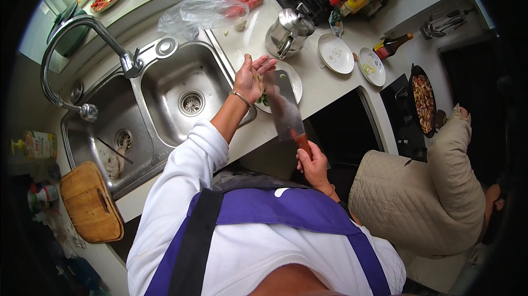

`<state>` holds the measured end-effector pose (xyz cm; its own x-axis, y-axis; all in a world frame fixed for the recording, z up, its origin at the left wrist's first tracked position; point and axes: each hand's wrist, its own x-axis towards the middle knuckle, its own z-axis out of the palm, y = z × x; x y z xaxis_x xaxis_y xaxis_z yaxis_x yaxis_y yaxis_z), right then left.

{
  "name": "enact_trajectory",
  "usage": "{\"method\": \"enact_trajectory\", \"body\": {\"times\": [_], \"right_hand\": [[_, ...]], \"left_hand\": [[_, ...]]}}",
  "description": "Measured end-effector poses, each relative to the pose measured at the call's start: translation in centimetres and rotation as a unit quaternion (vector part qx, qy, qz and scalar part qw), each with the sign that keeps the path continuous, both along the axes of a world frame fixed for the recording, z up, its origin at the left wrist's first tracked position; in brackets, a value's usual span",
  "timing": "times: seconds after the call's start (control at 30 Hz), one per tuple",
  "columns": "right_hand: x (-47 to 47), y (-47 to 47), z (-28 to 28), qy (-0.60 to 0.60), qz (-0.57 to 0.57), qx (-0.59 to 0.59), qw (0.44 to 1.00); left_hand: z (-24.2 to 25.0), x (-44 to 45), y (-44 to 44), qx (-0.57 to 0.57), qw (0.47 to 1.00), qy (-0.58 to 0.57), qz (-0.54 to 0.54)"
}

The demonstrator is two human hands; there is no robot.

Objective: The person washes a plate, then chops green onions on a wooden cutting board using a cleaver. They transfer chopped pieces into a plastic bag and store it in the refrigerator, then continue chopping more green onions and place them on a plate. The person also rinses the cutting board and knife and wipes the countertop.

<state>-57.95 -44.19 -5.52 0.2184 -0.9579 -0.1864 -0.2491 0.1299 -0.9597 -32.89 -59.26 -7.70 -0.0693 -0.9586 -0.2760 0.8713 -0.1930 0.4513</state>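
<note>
My right hand [314, 164] grips the wooden handle of a cleaver [284, 114]. Its broad blade is blurred and points up and left, over a white plate [298, 83]. My left hand [248, 79] is beside the blade tip, palm turned up and fingers spread, with small green bits clinging to it. Chopped green pieces [262, 100] lie on the plate near my left wrist. A dark grey flat surface shows between blade and plate rim; what it is I cannot tell. The hand and blade hide much of the plate.
Left is a double steel sink [192, 77] with a tall faucet [88, 21] and a wooden cutting board [90, 203]. A steel pot [288, 34], plates [336, 53] and a sauce bottle [392, 45] stand behind. At right, a person in a quilted jacket [396, 197] is beside a filled pan [423, 102].
</note>
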Motion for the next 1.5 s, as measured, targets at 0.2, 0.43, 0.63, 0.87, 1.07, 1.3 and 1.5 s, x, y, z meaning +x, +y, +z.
{"method": "enact_trajectory", "body": {"times": [0.2,0.43,0.63,0.87,1.07,1.3,1.5], "right_hand": [[-1.1,0.4,0.2,-0.033,-0.032,0.037,0.998],[-1.0,0.2,-1.6,-0.080,-0.012,0.113,0.990],[-1.4,0.5,-1.9,-0.133,0.007,0.094,0.987],[-1.2,-0.4,-1.2,-0.066,-0.024,0.053,0.996],[-0.4,-1.1,0.2,-0.166,0.038,0.065,0.983],[-0.6,-1.1,-1.4,-0.132,-0.049,0.116,0.983],[-1.4,-0.6,-1.1,-0.090,-0.124,0.032,0.988]], "left_hand": [[-0.4,-0.2,-0.4,-0.016,0.985,-0.169,-0.025],[0.3,-0.8,0.0,-0.035,0.993,-0.085,-0.070],[-0.7,-0.2,0.1,-0.005,0.996,-0.072,-0.050],[-2.2,1.3,0.5,-0.148,0.973,0.056,-0.169],[-1.1,0.5,1.7,0.017,0.985,-0.137,-0.103],[0.8,0.1,3.4,0.078,0.983,-0.141,-0.092],[2.6,-0.3,2.4,-0.089,0.955,-0.276,-0.064]]}}
